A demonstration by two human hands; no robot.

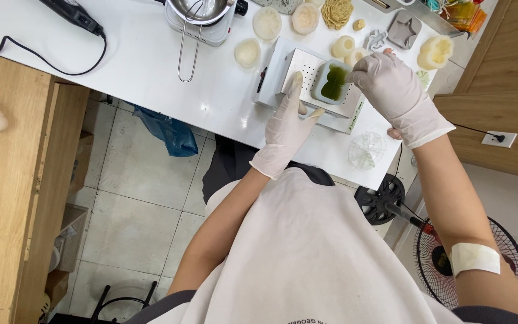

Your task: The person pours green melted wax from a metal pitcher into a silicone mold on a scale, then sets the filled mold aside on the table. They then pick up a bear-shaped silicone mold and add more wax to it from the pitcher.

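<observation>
Green-filled mould [333, 81] on perforated metal tray [304, 68], right hand [394, 93] seemingly pinching it, left hand [287, 126] steadying tray

A steel pot [202, 9], black cable [49, 60] and floor fan [469, 258] stand around.

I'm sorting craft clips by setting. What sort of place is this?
Probably a small home craft workshop for casting in moulds. The gloved right hand works at a mould filled with green material on a metal plate, with pale moulds and casts spread over the white table.

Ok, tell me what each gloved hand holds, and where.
Left hand holds nothing, resting on the perforated metal tray. Right hand pinches something at the green-filled mould; unclear what.
</observation>
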